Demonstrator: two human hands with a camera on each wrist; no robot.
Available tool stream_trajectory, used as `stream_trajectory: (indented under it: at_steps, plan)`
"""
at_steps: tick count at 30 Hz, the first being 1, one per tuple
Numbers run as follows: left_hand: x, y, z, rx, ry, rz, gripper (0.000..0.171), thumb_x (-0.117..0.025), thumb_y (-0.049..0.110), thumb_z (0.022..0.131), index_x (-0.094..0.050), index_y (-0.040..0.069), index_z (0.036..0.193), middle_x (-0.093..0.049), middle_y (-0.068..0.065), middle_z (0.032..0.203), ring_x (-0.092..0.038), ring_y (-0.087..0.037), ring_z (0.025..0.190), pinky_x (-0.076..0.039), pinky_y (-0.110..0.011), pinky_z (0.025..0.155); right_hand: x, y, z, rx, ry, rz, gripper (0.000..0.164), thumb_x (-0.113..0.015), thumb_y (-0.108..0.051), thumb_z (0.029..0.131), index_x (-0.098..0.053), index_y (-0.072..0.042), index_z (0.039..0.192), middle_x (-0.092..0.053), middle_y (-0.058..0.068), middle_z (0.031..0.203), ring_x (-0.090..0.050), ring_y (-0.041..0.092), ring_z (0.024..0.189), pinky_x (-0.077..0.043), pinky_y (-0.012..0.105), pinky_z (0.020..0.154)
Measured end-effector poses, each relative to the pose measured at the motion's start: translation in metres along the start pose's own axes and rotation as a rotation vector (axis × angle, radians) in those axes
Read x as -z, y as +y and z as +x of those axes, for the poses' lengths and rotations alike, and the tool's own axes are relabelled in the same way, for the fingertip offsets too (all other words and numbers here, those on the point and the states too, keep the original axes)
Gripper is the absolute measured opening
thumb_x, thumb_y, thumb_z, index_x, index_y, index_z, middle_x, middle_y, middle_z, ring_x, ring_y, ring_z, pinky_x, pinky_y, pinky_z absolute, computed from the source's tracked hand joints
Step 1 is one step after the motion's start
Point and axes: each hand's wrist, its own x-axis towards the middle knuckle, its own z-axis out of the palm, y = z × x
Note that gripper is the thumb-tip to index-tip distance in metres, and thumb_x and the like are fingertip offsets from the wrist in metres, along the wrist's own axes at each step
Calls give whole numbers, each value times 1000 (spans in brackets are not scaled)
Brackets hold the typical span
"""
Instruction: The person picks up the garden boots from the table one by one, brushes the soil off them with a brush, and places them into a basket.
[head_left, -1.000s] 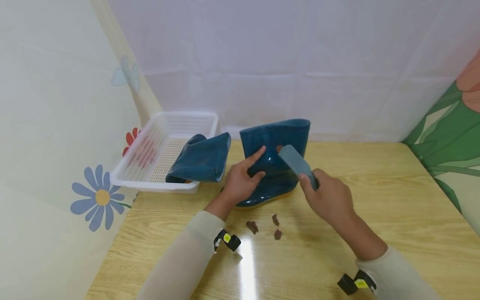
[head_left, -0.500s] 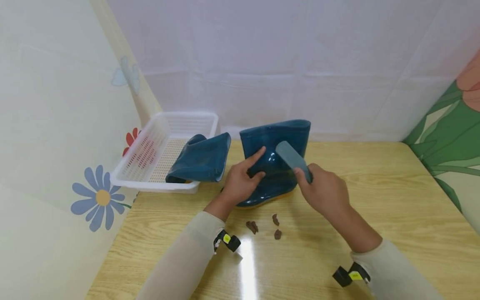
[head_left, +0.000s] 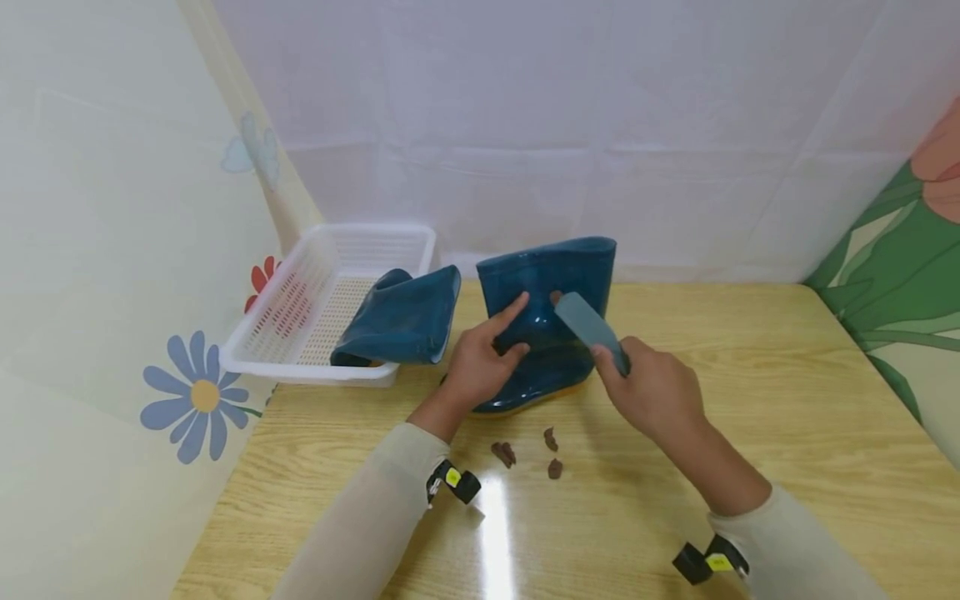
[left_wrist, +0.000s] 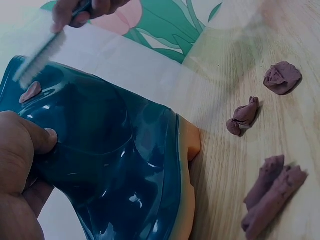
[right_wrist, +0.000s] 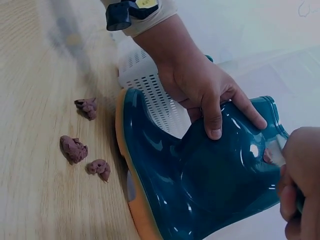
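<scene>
A glossy dark teal rain boot [head_left: 558, 362] with an orange sole stands on the table. My left hand [head_left: 480, 362] grips its shaft, thumb and index finger lying on the near side and other fingers behind. In my right hand [head_left: 658, 396] is a brush by its handle; the grey-blue back of the brush [head_left: 587, 321] faces up in the head view. Pale bristles [left_wrist: 42, 57] show in the left wrist view, close against a small brown lump [left_wrist: 31, 92] stuck on the shaft. Several more brown clay-like lumps [left_wrist: 274, 195] lie on the table before the boot.
A white perforated basket [head_left: 247, 362] stands at the back left. A second teal boot [head_left: 408, 317] lies in it, its shaft hanging over the right rim. The wood-grain table [head_left: 787, 400] meets a pale cloth wall [head_left: 675, 167] behind.
The brush went up and left over the lump on the shaft, then back down and right, showing the lump again. The boot has shifted very slightly left; my left hand keeps its grip.
</scene>
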Motion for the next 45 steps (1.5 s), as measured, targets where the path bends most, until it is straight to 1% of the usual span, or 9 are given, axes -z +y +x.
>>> stream_trajectory:
  at_steps: [2, 5, 11, 19, 26, 32, 36, 41, 45]
  plan:
    - [1, 0, 0, -3, 1, 6, 74, -71, 13, 99, -36, 41, 158, -44, 2, 156, -33, -12, 37, -38, -30, 43, 0, -2, 0, 15, 22, 11, 42, -52, -44, 106, -58, -8, 86, -48, 1, 57, -43, 17, 45, -34, 34, 42]
    - [2, 0, -1, -4, 5, 19, 73, -71, 13, 98, -38, 40, 158, -47, 1, 155, -34, -13, 37, -39, -29, 43, 1, -8, 4, 31, 28, 13, 40, -53, -43, 106, -58, -7, 87, -48, 1, 57, -44, 17, 45, -35, 34, 43]
    - [2, 1, -2, -11, -1, 20, 73, -72, 12, 97, -40, 37, 158, -50, -4, 152, -36, -13, 37, -39, -29, 43, 2, -17, 12, 23, -15, -28, 43, -51, -44, 107, -57, -7, 85, -51, 2, 58, -46, 18, 46, -37, 34, 43]
    - [2, 1, -2, -18, 1, 20, 74, -72, 14, 98, -38, 38, 158, -48, 1, 154, -34, -12, 37, -39, -29, 43, -1, -8, 9, 6, -24, -53, 45, -49, -46, 107, -57, -8, 84, -49, 2, 57, -45, 18, 45, -36, 34, 41]
    - [2, -1, -2, -26, 3, 14, 73, -72, 14, 98, -38, 37, 158, -47, 1, 155, -33, -13, 36, -38, -29, 42, -1, 0, 2, 21, 22, -50, 44, -51, -45, 106, -57, -9, 81, -46, 0, 55, -41, 17, 43, -32, 34, 41]
    - [1, -1, -1, -21, 7, 18, 74, -73, 14, 97, -38, 40, 158, -50, -1, 152, -34, -13, 36, -38, -29, 41, -1, -6, 5, 42, 38, -27, 42, -52, -45, 106, -59, -8, 86, -47, -1, 55, -43, 17, 44, -33, 34, 41]
    - [0, -3, -2, -39, 6, 13, 74, -73, 12, 97, -39, 39, 157, -51, -3, 151, -34, -11, 36, -39, -29, 41, -3, -10, 10, 71, 37, -63, 43, -53, -44, 106, -57, -8, 82, -46, 0, 54, -43, 16, 43, -34, 33, 41]
    - [0, -4, -3, -52, 4, 5, 74, -73, 13, 97, -38, 38, 158, -50, -1, 152, -34, -11, 36, -39, -29, 42, -4, -6, 8, 34, 16, -84, 43, -53, -44, 106, -57, -9, 82, -46, 0, 54, -43, 16, 43, -33, 33, 40]
    - [0, -5, -2, -44, 9, 6, 75, -73, 14, 97, -38, 39, 158, -49, 2, 154, -34, -12, 36, -39, -29, 42, -2, 0, 4, 34, 29, -86, 43, -53, -44, 106, -57, -9, 82, -45, 0, 54, -41, 16, 42, -32, 33, 40]
